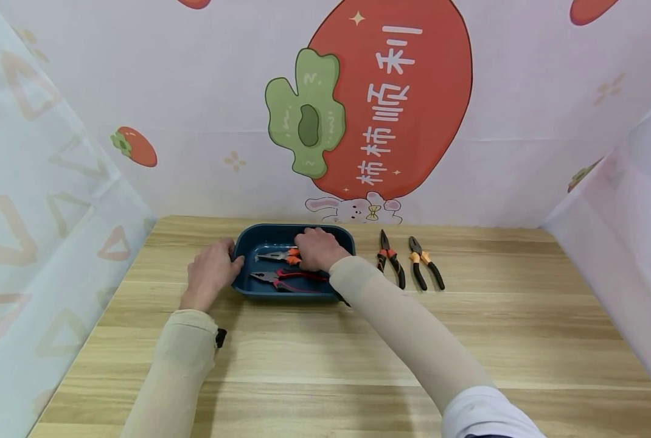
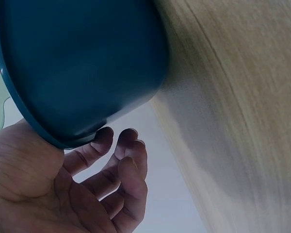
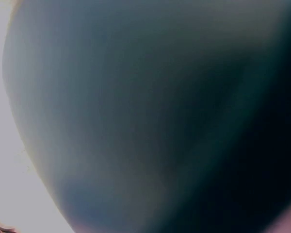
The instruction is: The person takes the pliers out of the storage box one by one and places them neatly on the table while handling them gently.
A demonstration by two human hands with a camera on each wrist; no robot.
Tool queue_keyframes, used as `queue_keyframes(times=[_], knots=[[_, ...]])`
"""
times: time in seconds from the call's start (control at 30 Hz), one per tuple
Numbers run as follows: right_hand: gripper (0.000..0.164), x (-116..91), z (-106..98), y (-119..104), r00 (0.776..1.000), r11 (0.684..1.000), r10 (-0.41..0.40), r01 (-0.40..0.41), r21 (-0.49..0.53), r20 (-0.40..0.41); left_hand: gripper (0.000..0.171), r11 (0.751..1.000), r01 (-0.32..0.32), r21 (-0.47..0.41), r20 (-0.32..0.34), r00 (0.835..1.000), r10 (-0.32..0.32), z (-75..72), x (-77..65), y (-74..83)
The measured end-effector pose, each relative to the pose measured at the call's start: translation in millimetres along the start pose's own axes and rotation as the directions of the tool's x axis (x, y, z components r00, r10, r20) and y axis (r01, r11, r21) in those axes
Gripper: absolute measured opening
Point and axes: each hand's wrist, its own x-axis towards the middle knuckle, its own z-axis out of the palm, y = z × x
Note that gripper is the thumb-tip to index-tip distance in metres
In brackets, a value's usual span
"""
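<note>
A dark blue rectangular tray [image 1: 289, 296] stands near the back of the table. My left hand [image 1: 212, 271] holds the tray's left end; in the left wrist view its curled fingers [image 2: 131, 179] are under the rim and the thumb is mostly hidden. Reaching inside the tray, my right hand [image 1: 319, 248] grips the orange handles of a pair of pliers [image 1: 275, 255], whose jaws point left. Red-and-black-handled pliers [image 1: 265, 277] lie in front of them in the tray, their handle ends partly covered by my right arm. The right wrist view is a dark blur.
To the right of the tray lie black-and-orange long-nose pliers [image 1: 384, 242], partly behind my right forearm, and pliers with yellow-and-black handles [image 1: 420, 258]. A printed cloth wall [image 1: 221, 182] rises behind the wooden table [image 1: 495, 292], with more cloth at both sides.
</note>
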Motion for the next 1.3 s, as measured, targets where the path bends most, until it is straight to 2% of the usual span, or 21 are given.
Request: queue_keyframes(times=[0.3,0.6,0.97,1.3], knots=[[0.028,-6.4,-3.0,0.4,0.998,0.998,0.057,-0.058,0.037,0.037,0.019,1.000,-0.001,-0.006,0.003,1.000,0.001,-0.8,0.3,0.1],[0.019,-6.6,-3.6,3.9,0.998,0.998,0.041,-0.043,0.055,0.040,0.019,1.000,0.005,-0.013,0.009,1.000,-0.005,-1.5,0.8,1.9],[0.029,-8.5,-1.4,5.7,0.999,1.000,0.015,-0.016,0.012,0.049,0.019,1.000,0.011,-0.013,0.003,1.000,-0.011,-2.1,-0.3,2.9],[0.033,-7.4,1.3,9.7,0.999,1.000,-0.007,0.007,0.024,0.034,0.019,1.000,0.019,-0.017,0.005,1.000,-0.018,-0.8,-1.8,2.4]])
